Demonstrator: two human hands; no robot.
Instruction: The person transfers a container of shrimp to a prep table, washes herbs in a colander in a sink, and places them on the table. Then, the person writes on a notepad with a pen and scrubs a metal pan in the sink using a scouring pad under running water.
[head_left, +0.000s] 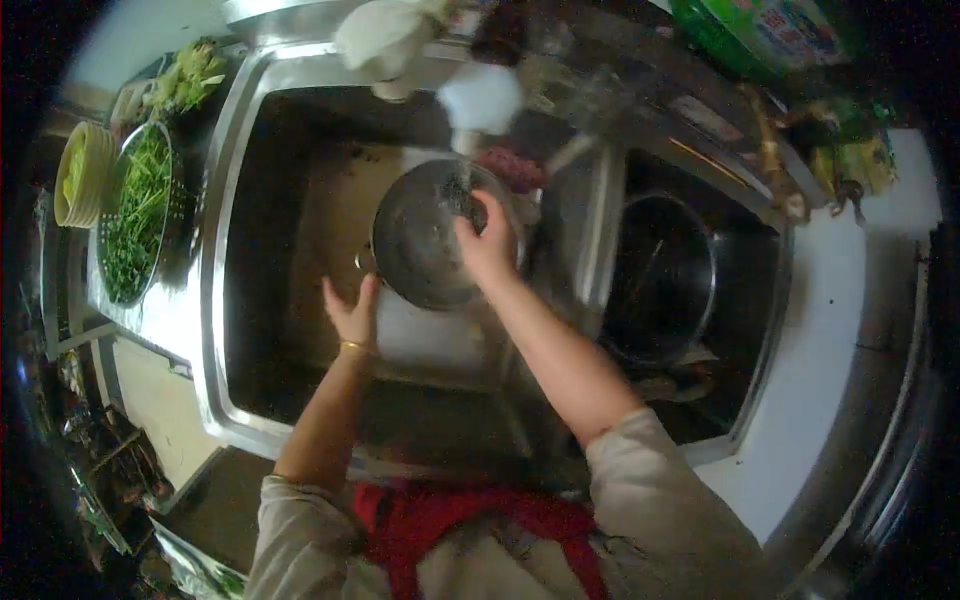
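Observation:
A round metal pan (408, 235) with a small ring-shaped handle (361, 262) lies in the larger sink basin (300, 220). My right hand (487, 238) is over its inside, fingers closed on a dark, wiry scouring pad (457, 192). Just below the pan's left rim, my left hand (352, 314) has thumb and fingers spread and holds nothing. Whether its fingertips touch the rim I cannot tell. Above the pan hangs the white faucet head (480, 98). A reddish mesh bundle (512, 168) rests beside the pan's upper right edge.
A colander of chopped greens (135, 215) and a stack of yellowish bowls (82, 175) stand on the left counter. A large dark pot (660, 280) sits in the right basin. A green package (760, 35) lies at the upper right, beyond the sink's rim.

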